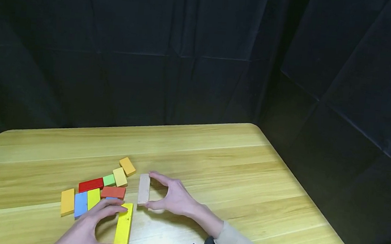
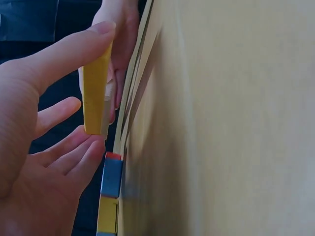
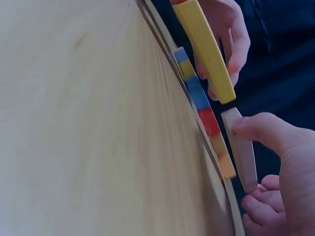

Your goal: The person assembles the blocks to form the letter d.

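Observation:
In the head view my left hand [image 1: 90,225] grips a long yellow block [image 1: 124,225] by its two ends, thumb at the near end and fingertips at the far end. My right hand [image 1: 179,198] holds a pale pinkish block [image 1: 143,189] the same way, to the right of the yellow one and farther off. Both wrist views show the yellow block [image 3: 206,51] and the pale block [image 3: 241,150] raised off the tabletop. The two blocks stand apart from each other in the head view.
Several coloured blocks lie in a cluster left of the hands, among them a red block [image 1: 91,184], a blue block [image 1: 81,204], a green block [image 1: 109,180] and an orange block [image 1: 127,166]. They rest on a wooden table [image 1: 234,160]. Dark curtains [image 1: 135,54] hang behind it.

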{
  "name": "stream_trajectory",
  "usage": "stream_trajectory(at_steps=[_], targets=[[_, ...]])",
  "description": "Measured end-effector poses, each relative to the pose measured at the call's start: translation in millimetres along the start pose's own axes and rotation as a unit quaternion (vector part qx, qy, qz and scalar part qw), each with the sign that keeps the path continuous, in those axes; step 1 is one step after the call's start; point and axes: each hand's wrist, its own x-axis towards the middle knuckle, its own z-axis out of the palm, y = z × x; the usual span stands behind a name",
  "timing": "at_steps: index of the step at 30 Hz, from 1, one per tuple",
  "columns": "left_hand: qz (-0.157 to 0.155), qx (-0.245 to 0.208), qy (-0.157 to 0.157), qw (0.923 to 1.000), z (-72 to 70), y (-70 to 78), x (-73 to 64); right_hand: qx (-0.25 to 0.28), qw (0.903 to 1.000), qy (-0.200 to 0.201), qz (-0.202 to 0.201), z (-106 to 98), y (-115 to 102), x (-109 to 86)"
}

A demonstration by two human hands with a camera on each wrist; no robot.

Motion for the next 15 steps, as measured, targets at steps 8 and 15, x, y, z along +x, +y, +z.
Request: stream_trajectory(at_steps=[8, 15], targets=[[-0.004, -0.050, -0.023, 0.9985, 8.6, 10.1, 5.3, -0.004, 0.9997, -0.013, -0.018, -17, 7, -7.9], [-0.020, -0.065, -0.046, 0.9966, 19.2, 24.3, 16.3, -0.003, 0.9998, -0.011, -0.019, -31, 15, -14.7]])
